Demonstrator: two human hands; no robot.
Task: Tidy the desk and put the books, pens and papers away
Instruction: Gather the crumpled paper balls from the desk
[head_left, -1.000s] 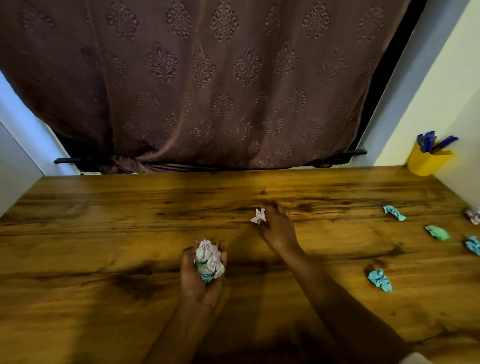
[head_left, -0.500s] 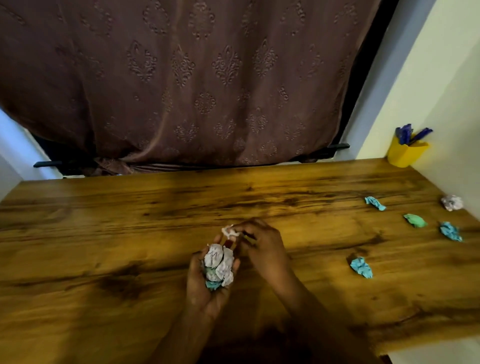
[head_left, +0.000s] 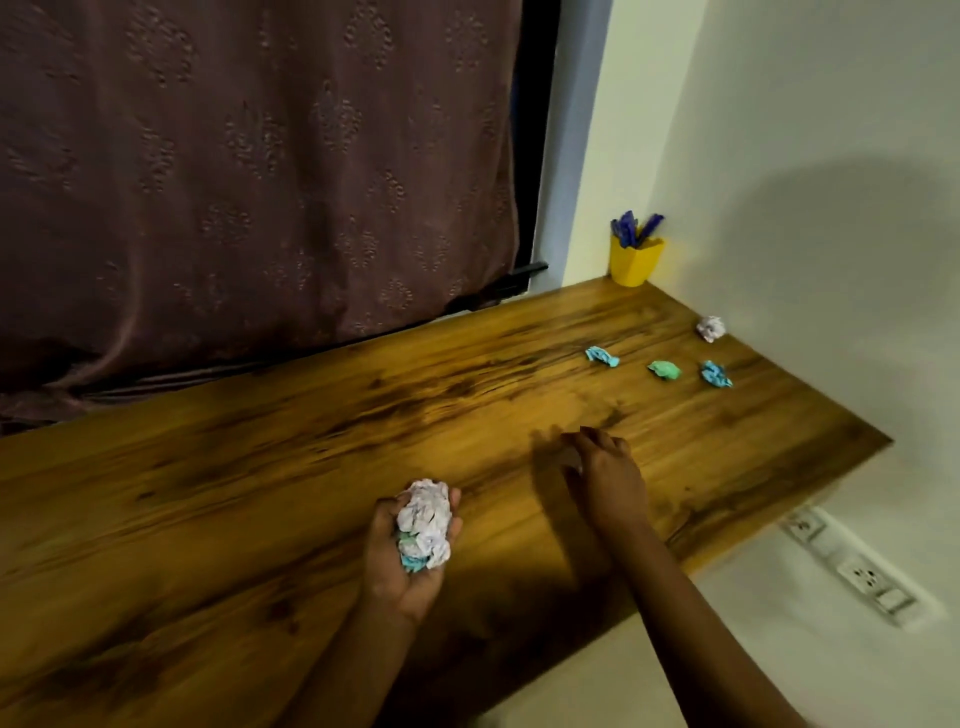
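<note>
- You are cupping a wad of crumpled papers (head_left: 423, 522) in your upturned left hand (head_left: 410, 571), fingers curling round it, over the wooden tabletop (head_left: 260, 467).
- Your right hand (head_left: 605, 470) is hanging palm-down over the tabletop, fingers bent; you cannot tell whether it is holding anything.
- A blue scrap (head_left: 601, 356), green scrap (head_left: 664, 369), second blue scrap (head_left: 716, 374) and white scrap (head_left: 710, 328) are lying far right.
- Blue pens (head_left: 634, 231) are standing in a yellow cup (head_left: 636, 265) in the corner.

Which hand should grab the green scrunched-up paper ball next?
The right hand, probably. It reaches over the brown wooden desk on the side where the green crumpled paper ball lies, while the left hand cups a full bundle of white and blue crumpled papers.
</note>
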